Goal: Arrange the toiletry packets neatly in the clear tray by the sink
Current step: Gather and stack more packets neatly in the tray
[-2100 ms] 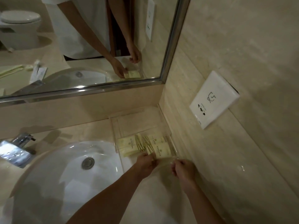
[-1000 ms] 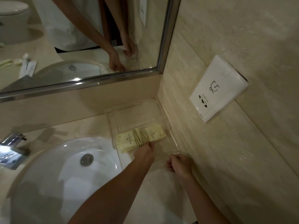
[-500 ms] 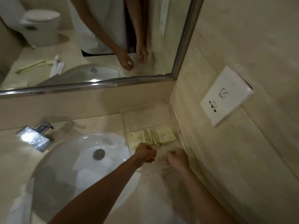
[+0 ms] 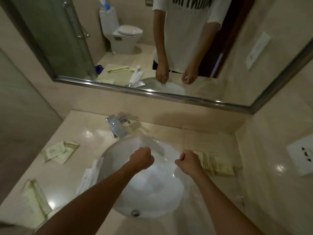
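Note:
The clear tray (image 4: 208, 138) stands on the counter right of the sink, against the side wall. Pale yellow toiletry packets (image 4: 218, 165) lie in its near half. More packets lie left of the sink: a pair at the far left (image 4: 59, 151), another at the near left (image 4: 33, 200), and a white sachet (image 4: 89, 177) by the basin's rim. My left hand (image 4: 141, 160) hovers over the basin with curled fingers, holding nothing. My right hand (image 4: 188, 160) is curled too, beside the tray's left edge, and nothing shows in it.
The white basin (image 4: 149, 192) fills the middle of the counter, with a chrome tap (image 4: 116, 126) behind it. A mirror (image 4: 152, 48) runs along the back wall. A white socket plate (image 4: 301, 158) sits on the right wall.
Both hands have drawn back from the tray and toward the left, over the basin. The view has swung left and up, bringing the counter's left side and its packets into sight.

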